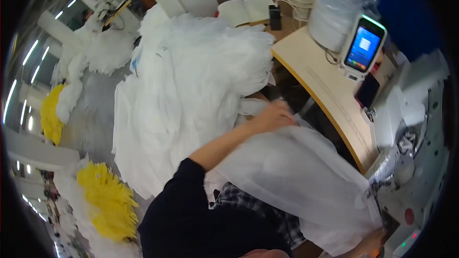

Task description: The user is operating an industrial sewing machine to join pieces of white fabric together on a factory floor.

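From my head camera, my left hand (pixel 275 114) reaches out across my lap, fingers closed on the near edge of a sheet of thin white fabric (pixel 296 177). The sheet drapes from that hand down to the sewing machine (pixel 411 129) at my right. My right hand (pixel 372 244) shows only partly at the lower edge, touching the fabric's far corner; I cannot tell its grip. A big pile of white fabric (pixel 186 91) lies just beyond my left hand. A small screen (pixel 364 47) stands on the counter (pixel 330 95).
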Demonstrator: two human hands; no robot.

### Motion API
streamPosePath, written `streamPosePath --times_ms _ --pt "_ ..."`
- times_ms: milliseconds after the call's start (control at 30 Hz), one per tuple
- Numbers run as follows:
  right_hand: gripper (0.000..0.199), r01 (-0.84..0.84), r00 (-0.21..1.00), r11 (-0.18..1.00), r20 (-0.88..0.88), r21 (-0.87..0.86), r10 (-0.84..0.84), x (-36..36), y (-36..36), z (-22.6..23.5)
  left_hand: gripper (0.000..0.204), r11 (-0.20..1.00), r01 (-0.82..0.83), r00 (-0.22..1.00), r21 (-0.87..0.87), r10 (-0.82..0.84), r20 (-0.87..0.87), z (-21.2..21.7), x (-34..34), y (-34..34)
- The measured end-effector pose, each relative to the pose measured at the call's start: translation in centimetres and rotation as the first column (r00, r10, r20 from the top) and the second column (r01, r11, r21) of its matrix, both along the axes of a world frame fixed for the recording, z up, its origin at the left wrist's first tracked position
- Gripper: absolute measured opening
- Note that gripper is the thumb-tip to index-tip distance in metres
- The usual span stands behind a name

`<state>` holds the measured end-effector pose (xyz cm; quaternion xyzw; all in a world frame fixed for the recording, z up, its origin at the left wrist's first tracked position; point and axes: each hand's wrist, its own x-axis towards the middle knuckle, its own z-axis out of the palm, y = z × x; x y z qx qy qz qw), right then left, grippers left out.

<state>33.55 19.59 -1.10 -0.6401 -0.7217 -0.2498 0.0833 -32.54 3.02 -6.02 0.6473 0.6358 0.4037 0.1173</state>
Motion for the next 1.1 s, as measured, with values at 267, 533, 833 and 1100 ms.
streamPosePath --times_ms 267,533,833,1100 --pt "0.043 -0.029 0.957 0.997 -0.290 -0.068 0.008 -8.2 -6.5 0.2 0.066 -0.363 -0.844 -0.524 0.394 0.716 -0.462 -3.2 -30.2 -24.7" --pt "0.047 -0.065 0.827 0.941 -0.546 -0.331 -0.135 -9.3 -12.5 -6.4 0.052 0.849 -0.450 0.893 -0.277 0.421 -0.159 -3.6 -1.9 -10.6" --pt "0.043 -0.496 0.851 0.761 -0.409 -0.418 0.330 -11.9 -11.7 -19.8 0.055 0.542 -0.833 0.415 -0.109 0.484 -0.770 -7.6 -11.8 -13.0" --pt "0.044 0.408 0.811 0.529 0.030 -0.745 -0.584 6.5 -30.3 -15.2 0.014 0.624 -0.763 0.609 -0.172 0.602 -0.516 -4.8 -14.2 -15.1"
